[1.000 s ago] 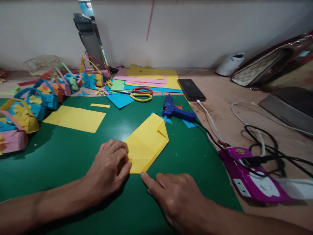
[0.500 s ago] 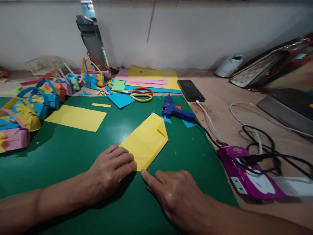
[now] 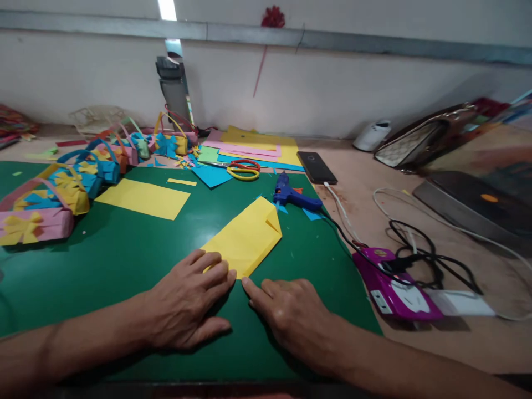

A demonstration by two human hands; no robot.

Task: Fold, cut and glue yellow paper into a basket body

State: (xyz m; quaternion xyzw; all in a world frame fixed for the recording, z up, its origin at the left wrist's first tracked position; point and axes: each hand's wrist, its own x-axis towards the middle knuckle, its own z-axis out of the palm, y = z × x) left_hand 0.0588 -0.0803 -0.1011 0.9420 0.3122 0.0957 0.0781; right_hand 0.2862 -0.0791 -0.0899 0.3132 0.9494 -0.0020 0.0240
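- Along the left, paper baskets (image 3: 110, 173) stand in a row, contents unclear.
- Left hand (image 3: 187, 302): thumb spread apart, fingertips flat on the folded yellow paper (image 3: 247, 233), centre.
- Right hand (image 3: 288, 310): index straight at the paper's near corner, others curled, hold unclear.

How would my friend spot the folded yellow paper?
Find the green mat. Near its middle, the left hand and right hand touch the folded yellow paper. Unlike the flat yellow rectangle on the left, it has folded edges.
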